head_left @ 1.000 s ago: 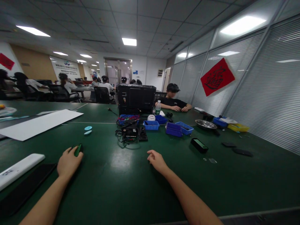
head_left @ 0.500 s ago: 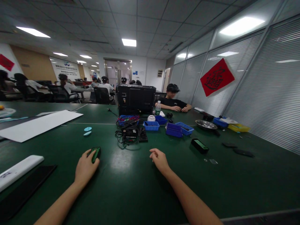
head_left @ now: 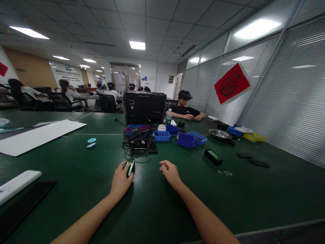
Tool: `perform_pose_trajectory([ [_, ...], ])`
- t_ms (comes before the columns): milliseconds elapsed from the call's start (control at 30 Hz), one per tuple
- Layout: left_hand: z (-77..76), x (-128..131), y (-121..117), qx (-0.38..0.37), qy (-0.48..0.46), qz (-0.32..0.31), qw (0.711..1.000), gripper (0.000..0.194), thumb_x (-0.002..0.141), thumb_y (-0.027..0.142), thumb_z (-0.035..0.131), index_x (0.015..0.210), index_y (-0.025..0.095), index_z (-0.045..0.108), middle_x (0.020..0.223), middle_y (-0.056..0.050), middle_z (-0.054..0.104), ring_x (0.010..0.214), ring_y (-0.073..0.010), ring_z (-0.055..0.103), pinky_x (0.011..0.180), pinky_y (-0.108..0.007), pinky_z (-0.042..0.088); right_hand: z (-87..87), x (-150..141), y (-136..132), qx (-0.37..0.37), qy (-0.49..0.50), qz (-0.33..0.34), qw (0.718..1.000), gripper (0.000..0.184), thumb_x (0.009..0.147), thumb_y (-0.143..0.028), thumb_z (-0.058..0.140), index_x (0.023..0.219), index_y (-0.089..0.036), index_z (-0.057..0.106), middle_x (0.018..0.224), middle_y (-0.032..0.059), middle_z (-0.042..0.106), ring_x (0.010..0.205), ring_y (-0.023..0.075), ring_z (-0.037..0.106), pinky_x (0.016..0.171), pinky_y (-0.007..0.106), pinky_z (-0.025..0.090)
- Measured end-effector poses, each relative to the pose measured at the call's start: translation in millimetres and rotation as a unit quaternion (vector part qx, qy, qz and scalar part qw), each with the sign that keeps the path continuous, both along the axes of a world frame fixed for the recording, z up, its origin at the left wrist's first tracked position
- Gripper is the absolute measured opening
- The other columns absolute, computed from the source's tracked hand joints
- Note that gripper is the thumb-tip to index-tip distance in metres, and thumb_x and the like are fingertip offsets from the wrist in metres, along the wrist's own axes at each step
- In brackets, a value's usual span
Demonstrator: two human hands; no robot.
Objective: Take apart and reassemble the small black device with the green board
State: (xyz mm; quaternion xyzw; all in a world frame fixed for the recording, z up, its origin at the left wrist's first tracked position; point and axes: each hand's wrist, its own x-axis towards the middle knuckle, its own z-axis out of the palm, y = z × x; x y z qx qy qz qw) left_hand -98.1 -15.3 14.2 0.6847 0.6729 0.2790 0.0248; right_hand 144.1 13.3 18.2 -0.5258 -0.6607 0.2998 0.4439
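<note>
My left hand [head_left: 122,179] grips a small black case with a green face [head_left: 130,166] at the middle of the table, fingers along its sides and top. To its right, my right hand [head_left: 170,172] hovers over or rests on the tabletop with curled, pinched fingers; whether anything small is in them is hidden. A second black case with a green face [head_left: 213,157] lies farther right, apart from both hands. Close by it are a small ring [head_left: 219,171] and a thin clear piece [head_left: 228,173].
Beyond my hands sit tangled cables with a black device [head_left: 138,143], blue bins [head_left: 161,136], a ball [head_left: 161,127] and a bottle [head_left: 169,117]. A metal bowl [head_left: 220,134] and dark flat pieces [head_left: 259,163] lie right. Across the table sits a person [head_left: 186,110].
My left hand has carried the black case rightward across the table, nearer my right hand. My right hand keeps about the same place and pose. The view has shifted slightly.
</note>
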Motion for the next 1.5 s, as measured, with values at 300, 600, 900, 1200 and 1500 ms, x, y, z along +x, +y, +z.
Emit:
perform_pose_trajectory([
  [300, 3.8, 52, 9, 0.003, -0.060, -0.034, 0.998, 0.044, 0.073, 0.028, 0.051, 0.116, 0.017, 0.054, 0.127, -0.009, 0.043, 0.113, -0.0250, 0.043, 0.098, -0.037, 0.033, -1.7, 0, -1, -0.007, -0.011, 0.003, 1.000, 0.025, 0.074, -0.017, 0.040, 0.091, -0.015, 0.059, 0.067, 0.0002, 0.061, 0.053, 0.0104, 0.052, 0.052, 0.022, 0.043],
  [600, -7.9, 58, 24, -0.048, -0.135, 0.000, 0.990, 0.038, 0.080, 0.027, 0.038, 0.110, 0.014, 0.057, 0.116, -0.011, 0.052, 0.109, -0.0235, 0.046, 0.096, -0.037, 0.034, -7.3, -3, -1, -0.015, -0.026, 0.021, 0.999, 0.025, 0.074, -0.015, 0.041, 0.091, -0.016, 0.059, 0.066, -0.0001, 0.061, 0.055, 0.0102, 0.053, 0.053, 0.021, 0.043],
  [900, -5.0, 61, 14, -0.005, -0.142, -0.059, 0.988, 0.064, 0.068, 0.037, 0.056, 0.126, 0.017, 0.037, 0.104, -0.008, 0.051, 0.099, -0.0222, 0.052, 0.087, -0.034, 0.041, -2.7, -6, -5, -0.012, -0.039, 0.022, 0.999, 0.027, 0.073, -0.015, 0.042, 0.093, -0.016, 0.060, 0.064, -0.0007, 0.060, 0.053, 0.0102, 0.051, 0.055, 0.021, 0.042],
  [1200, -3.6, 65, 14, -0.022, -0.211, -0.035, 0.977, 0.072, 0.070, 0.035, 0.053, 0.132, 0.010, 0.027, 0.100, -0.009, 0.053, 0.096, -0.0207, 0.053, 0.084, -0.032, 0.042, -0.7, -23, -18, 0.077, -0.152, 0.070, 0.983, 0.038, 0.077, -0.030, 0.052, 0.113, -0.017, 0.055, 0.106, 0.0091, 0.056, 0.098, 0.0195, 0.050, 0.088, 0.033, 0.039],
  [1500, 14.1, 63, 6, -0.054, -0.119, -0.036, 0.991, 0.036, 0.078, 0.037, 0.044, 0.106, 0.019, 0.055, 0.102, -0.008, 0.057, 0.095, -0.0212, 0.053, 0.083, -0.033, 0.038, -1.1, -27, -23, 0.079, -0.145, 0.109, 0.980, 0.049, 0.077, -0.030, 0.052, 0.125, -0.019, 0.046, 0.128, 0.0101, 0.043, 0.119, 0.0212, 0.038, 0.101, 0.037, 0.031],
])
